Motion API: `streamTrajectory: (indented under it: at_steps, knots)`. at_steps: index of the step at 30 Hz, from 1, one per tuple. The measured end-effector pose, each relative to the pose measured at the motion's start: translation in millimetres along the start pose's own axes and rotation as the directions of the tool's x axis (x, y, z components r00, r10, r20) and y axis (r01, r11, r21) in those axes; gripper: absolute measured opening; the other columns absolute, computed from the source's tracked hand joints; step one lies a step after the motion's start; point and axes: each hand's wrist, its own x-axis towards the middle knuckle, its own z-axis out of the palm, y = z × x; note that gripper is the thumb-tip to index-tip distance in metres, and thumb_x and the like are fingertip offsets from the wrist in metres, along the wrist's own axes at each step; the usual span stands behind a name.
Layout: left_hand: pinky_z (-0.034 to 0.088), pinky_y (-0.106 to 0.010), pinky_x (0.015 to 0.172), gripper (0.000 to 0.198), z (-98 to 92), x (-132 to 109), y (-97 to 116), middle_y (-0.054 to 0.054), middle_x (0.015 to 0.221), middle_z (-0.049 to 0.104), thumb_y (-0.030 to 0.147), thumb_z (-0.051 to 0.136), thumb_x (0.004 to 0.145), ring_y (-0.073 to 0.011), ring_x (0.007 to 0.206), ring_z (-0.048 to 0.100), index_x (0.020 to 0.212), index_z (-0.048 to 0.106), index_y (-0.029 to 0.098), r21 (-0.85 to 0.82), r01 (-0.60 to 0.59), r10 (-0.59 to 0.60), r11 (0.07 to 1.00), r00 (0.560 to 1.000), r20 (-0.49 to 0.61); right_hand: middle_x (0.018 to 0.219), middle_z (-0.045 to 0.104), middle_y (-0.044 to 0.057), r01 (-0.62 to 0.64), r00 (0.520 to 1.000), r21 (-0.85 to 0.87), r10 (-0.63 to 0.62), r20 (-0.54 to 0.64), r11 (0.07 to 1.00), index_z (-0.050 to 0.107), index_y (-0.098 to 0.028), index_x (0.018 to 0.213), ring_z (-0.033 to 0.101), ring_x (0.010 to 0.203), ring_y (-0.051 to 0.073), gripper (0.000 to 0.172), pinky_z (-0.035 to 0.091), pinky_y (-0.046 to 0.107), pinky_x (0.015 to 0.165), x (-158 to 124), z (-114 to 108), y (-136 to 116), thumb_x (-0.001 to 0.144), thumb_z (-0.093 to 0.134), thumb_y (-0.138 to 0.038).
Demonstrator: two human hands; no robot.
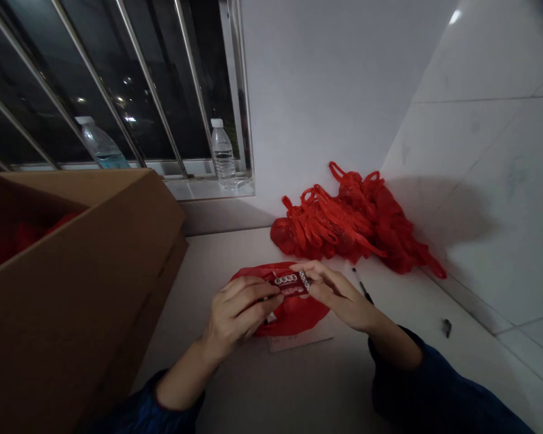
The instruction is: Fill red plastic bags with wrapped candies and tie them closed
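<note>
We pinch a small dark-red flat packet with white print (292, 283) between both hands, fingers closed on its two short ends: the left hand (238, 310) grips the left end and the right hand (339, 295) the right, thumb and fingertips clamped on it. The packet's long axis runs left to right between the grips, held just above the counter, and neither hand is clearly the nearer. Directly beneath it lies a thin red plastic bag (294, 316), spread on a white sheet of paper (298, 342) on the pale counter (298, 392). Just beside the right hand we see a slim black pen (361, 284). Farther back a heap of tied red plastic bags (353, 226) rests against the wall, and a brown cardboard box (95, 271) stands open to the left. A clear plastic water bottle (223, 154) is on the window sill.
</note>
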Motion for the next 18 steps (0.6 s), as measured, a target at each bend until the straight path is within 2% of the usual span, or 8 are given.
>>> streamTrajectory:
  at_steps: [2,4,6,8,10,13,16,18]
  knots:
    - [0.054,-0.032,0.082,0.024,1.1,-1,0,-0.001,0.104,0.07,0.01,0.066,0.085,-0.0185,0.098,0.065,0.104,0.065,0.026,0.001,0.011,-0.011,1.0,0.999,0.035,0.103,0.068,0.005,-0.084,0.996,0.094,0.086,-0.018,0.992,0.056,-0.023,0.12,0.068,0.088,0.016,0.028,0.058,0.033,0.082,0,2,1,0.096,0.053,-0.038]
    - [0.052,-0.034,0.084,0.02,1.9,0,1,-0.003,0.108,0.068,0.011,0.066,0.085,-0.0195,0.101,0.063,0.099,0.064,0.025,-0.004,0.069,-0.069,0.998,0.997,0.042,0.101,0.069,0.004,-0.085,0.993,0.135,0.095,-0.068,0.987,0.057,-0.022,0.115,0.068,0.089,0.015,0.024,0.058,0.033,0.083,1,4,2,0.094,0.057,-0.034]
    - [0.051,-0.035,0.086,0.019,2.3,3,1,-0.006,0.111,0.064,0.015,0.071,0.082,-0.0205,0.103,0.061,0.096,0.061,0.022,-0.031,0.191,-0.19,0.981,0.981,0.032,0.104,0.07,0.005,-0.059,0.992,0.134,0.074,-0.106,0.989,0.057,-0.022,0.115,0.068,0.094,0.016,0.024,0.057,0.033,0.085,2,5,2,0.093,0.059,-0.031]
    - [0.049,-0.035,0.087,0.029,2.7,4,1,-0.008,0.113,0.06,0.02,0.076,0.078,-0.0209,0.104,0.059,0.101,0.057,0.02,-0.108,0.336,-0.334,0.936,0.942,0.038,0.107,0.07,0.006,-0.042,0.99,0.126,0.059,-0.13,0.991,0.057,-0.022,0.115,0.068,0.095,0.016,0.024,0.057,0.033,0.087,3,5,2,0.093,0.059,-0.029]
    - [0.049,-0.033,0.087,0.039,4.1,5,1,-0.007,0.111,0.06,0.024,0.077,0.078,-0.0193,0.101,0.06,0.107,0.053,0.02,-0.227,0.459,-0.455,0.859,0.887,0.076,0.108,0.07,0.006,-0.038,0.989,0.125,0.055,-0.137,0.991,0.057,-0.022,0.116,0.068,0.095,0.016,0.024,0.057,0.032,0.087,3,5,2,0.093,0.059,-0.027]
    - [0.05,-0.029,0.082,0.036,8.0,6,4,-0.003,0.1,0.061,0.024,0.071,0.083,-0.0151,0.092,0.061,0.111,0.049,0.021,-0.431,0.595,-0.585,0.678,0.792,0.172,0.109,0.071,0.006,-0.031,0.988,0.117,0.048,-0.147,0.993,0.057,-0.022,0.117,0.068,0.096,0.016,0.025,0.056,0.032,0.088,2,4,3,0.093,0.059,-0.028]
    - [0.049,-0.024,0.075,0.026,11.6,8,7,-0.001,0.091,0.061,0.024,0.065,0.088,-0.0122,0.082,0.06,0.109,0.05,0.021,-0.57,0.66,-0.637,0.49,0.717,0.283,0.109,0.071,0.006,-0.023,0.989,0.073,0.034,-0.147,0.997,0.057,-0.022,0.117,0.069,0.096,0.017,0.026,0.056,0.034,0.088,2,4,4,0.093,0.059,-0.029]
    - [0.047,-0.023,0.072,0.021,12.6,10,8,-0.001,0.088,0.061,0.023,0.065,0.088,-0.0114,0.08,0.058,0.105,0.053,0.019,-0.604,0.675,-0.647,0.425,0.693,0.319,0.109,0.071,0.006,-0.01,0.99,0.037,0.015,-0.137,0.999,0.056,-0.023,0.119,0.069,0.096,0.017,0.027,0.056,0.035,0.088,1,3,2,0.092,0.06,-0.028]
